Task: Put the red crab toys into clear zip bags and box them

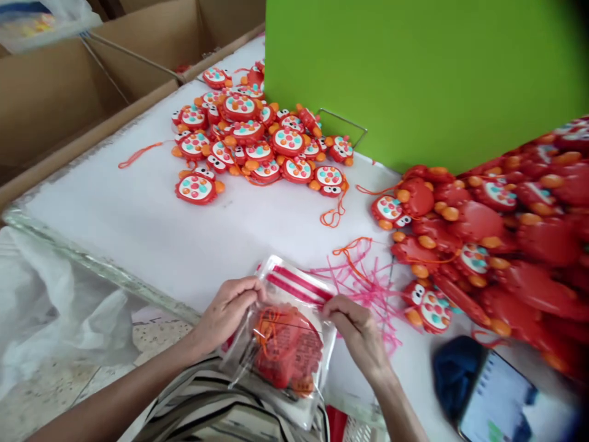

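Between my two hands, at the near edge of the table, is a clear plastic bag (299, 402) with dark pink stripes along its top. Inside it lies a red crab-shaped toy (289, 350) with a coiled orange cord, seen through printed plastic. My left hand (232, 307) pinches the bag's upper left edge. At the upper right edge, my right hand (356, 328) grips it with the fingers curled in. Thin pink strips (368, 288) lie on the table just beyond my right hand.
Crab toys with dotted white panels (243, 135) lie heaped at the table's far side; a larger heap (506, 239) fills the right. A green panel (414, 73) stands behind. A phone (497, 399) rests on dark blue cloth. Cardboard boxes (138, 43) line the left.
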Action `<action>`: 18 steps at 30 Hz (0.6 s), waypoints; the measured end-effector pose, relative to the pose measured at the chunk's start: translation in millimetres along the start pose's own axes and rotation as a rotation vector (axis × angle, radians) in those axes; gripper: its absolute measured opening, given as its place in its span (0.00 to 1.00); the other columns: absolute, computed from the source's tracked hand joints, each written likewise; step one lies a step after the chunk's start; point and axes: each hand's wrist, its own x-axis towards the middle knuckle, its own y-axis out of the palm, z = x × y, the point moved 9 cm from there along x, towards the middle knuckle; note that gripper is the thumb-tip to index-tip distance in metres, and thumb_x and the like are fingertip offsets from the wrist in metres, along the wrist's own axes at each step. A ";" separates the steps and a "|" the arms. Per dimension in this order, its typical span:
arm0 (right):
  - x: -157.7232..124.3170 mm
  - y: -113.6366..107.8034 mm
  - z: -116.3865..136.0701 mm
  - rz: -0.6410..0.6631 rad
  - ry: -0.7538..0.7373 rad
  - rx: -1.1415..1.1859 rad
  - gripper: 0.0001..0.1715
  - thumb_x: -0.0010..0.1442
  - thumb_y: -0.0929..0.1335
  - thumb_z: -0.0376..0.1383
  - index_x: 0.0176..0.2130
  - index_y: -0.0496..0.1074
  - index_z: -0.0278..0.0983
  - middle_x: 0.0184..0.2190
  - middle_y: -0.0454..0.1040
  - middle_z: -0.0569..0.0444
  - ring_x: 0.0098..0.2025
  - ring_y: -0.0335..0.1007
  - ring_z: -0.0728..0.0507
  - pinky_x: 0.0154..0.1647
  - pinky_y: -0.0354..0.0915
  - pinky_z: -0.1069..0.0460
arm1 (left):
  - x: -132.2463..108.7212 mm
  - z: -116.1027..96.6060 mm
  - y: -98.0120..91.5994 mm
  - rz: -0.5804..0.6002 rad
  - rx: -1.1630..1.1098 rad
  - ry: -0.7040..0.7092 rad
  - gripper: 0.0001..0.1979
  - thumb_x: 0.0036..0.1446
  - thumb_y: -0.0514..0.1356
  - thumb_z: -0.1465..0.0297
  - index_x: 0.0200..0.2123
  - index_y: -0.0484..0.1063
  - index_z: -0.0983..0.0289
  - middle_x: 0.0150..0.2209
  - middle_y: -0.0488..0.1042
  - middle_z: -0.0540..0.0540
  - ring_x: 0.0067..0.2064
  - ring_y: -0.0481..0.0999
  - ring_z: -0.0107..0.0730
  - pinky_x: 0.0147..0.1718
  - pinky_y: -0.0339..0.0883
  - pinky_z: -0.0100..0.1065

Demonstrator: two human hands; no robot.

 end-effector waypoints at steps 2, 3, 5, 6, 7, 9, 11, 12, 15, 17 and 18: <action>-8.5 -4.1 4.1 -0.087 -0.039 -0.087 0.13 0.54 0.60 0.30 0.25 0.70 0.37 0.30 0.71 0.52 0.32 0.68 0.46 0.35 0.64 0.52 | -1.7 -0.6 0.8 0.005 0.009 -0.029 0.11 0.55 0.49 0.70 0.23 0.65 0.62 0.23 0.65 0.47 0.29 0.65 0.29 0.31 0.56 0.28; -16.1 -14.8 4.0 -0.189 -0.053 -0.173 0.12 0.56 0.60 0.31 0.28 0.72 0.37 0.34 0.71 0.50 0.36 0.69 0.44 0.39 0.65 0.50 | -2.7 -1.3 1.7 0.010 0.019 -0.044 0.11 0.56 0.50 0.69 0.22 0.64 0.62 0.22 0.64 0.46 0.28 0.64 0.29 0.29 0.56 0.28; -43.4 -52.6 -1.9 -0.495 -0.022 -0.415 0.11 0.58 0.63 0.36 0.38 0.73 0.36 0.41 0.71 0.45 0.44 0.68 0.40 0.47 0.64 0.45 | -4.1 -3.1 3.4 0.011 0.049 -0.071 0.12 0.55 0.52 0.66 0.21 0.62 0.62 0.20 0.60 0.45 0.25 0.60 0.27 0.25 0.53 0.27; -62.8 -75.1 -9.1 -0.653 0.044 -0.540 0.16 0.58 0.64 0.40 0.44 0.71 0.35 0.45 0.70 0.43 0.49 0.66 0.37 0.51 0.61 0.42 | -4.3 -4.0 3.8 0.003 0.061 -0.080 0.12 0.54 0.54 0.65 0.20 0.61 0.62 0.19 0.58 0.45 0.23 0.59 0.26 0.24 0.52 0.27; -84.5 -98.0 -20.2 -0.791 0.154 -0.641 0.24 0.57 0.65 0.44 0.49 0.69 0.33 0.48 0.68 0.39 0.53 0.62 0.34 0.54 0.58 0.39 | -4.3 -4.8 4.0 -0.009 0.067 -0.085 0.13 0.54 0.55 0.64 0.20 0.61 0.62 0.19 0.56 0.44 0.22 0.57 0.25 0.22 0.51 0.27; -124.9 -136.3 -54.8 -0.895 0.477 -0.751 0.40 0.54 0.66 0.52 0.59 0.60 0.32 0.56 0.62 0.35 0.60 0.52 0.28 0.57 0.52 0.35 | -3.5 -5.2 4.4 -0.027 0.063 -0.091 0.13 0.53 0.55 0.65 0.20 0.61 0.62 0.18 0.57 0.44 0.21 0.56 0.24 0.21 0.51 0.26; -161.9 -163.3 -91.2 -0.913 0.802 -0.741 0.53 0.50 0.66 0.58 0.63 0.52 0.33 0.61 0.55 0.33 0.63 0.47 0.24 0.57 0.50 0.32 | -2.5 -3.7 5.0 -0.032 0.051 -0.102 0.13 0.53 0.56 0.65 0.19 0.61 0.62 0.18 0.61 0.45 0.21 0.57 0.24 0.21 0.52 0.26; -175.2 -171.4 -105.7 -0.901 0.919 -0.721 0.57 0.47 0.66 0.61 0.65 0.48 0.33 0.62 0.53 0.32 0.63 0.46 0.22 0.57 0.50 0.32 | -2.1 -2.6 5.3 -0.031 0.044 -0.108 0.13 0.53 0.56 0.65 0.20 0.61 0.62 0.19 0.63 0.45 0.21 0.58 0.24 0.21 0.53 0.26; -190.9 -182.5 -133.4 -0.871 1.071 -0.666 0.64 0.44 0.65 0.64 0.66 0.43 0.33 0.63 0.52 0.31 0.62 0.49 0.20 0.57 0.51 0.31 | -1.5 -0.5 5.4 -0.027 0.023 -0.112 0.13 0.53 0.57 0.64 0.20 0.63 0.62 0.20 0.67 0.47 0.23 0.63 0.26 0.22 0.56 0.26; -190.9 -185.3 -144.7 -0.863 1.104 -0.636 0.66 0.43 0.65 0.65 0.66 0.42 0.33 0.60 0.57 0.31 0.59 0.55 0.21 0.55 0.54 0.32 | -1.7 0.1 5.3 -0.029 0.014 -0.109 0.13 0.53 0.57 0.64 0.21 0.64 0.63 0.20 0.67 0.46 0.22 0.62 0.25 0.21 0.56 0.26; -190.5 -186.8 -149.1 -0.859 1.119 -0.629 0.66 0.42 0.65 0.66 0.66 0.42 0.33 0.59 0.59 0.30 0.58 0.57 0.21 0.54 0.56 0.32 | -2.0 0.3 5.3 -0.032 0.014 -0.108 0.13 0.53 0.57 0.64 0.21 0.64 0.62 0.19 0.66 0.46 0.22 0.62 0.25 0.21 0.55 0.26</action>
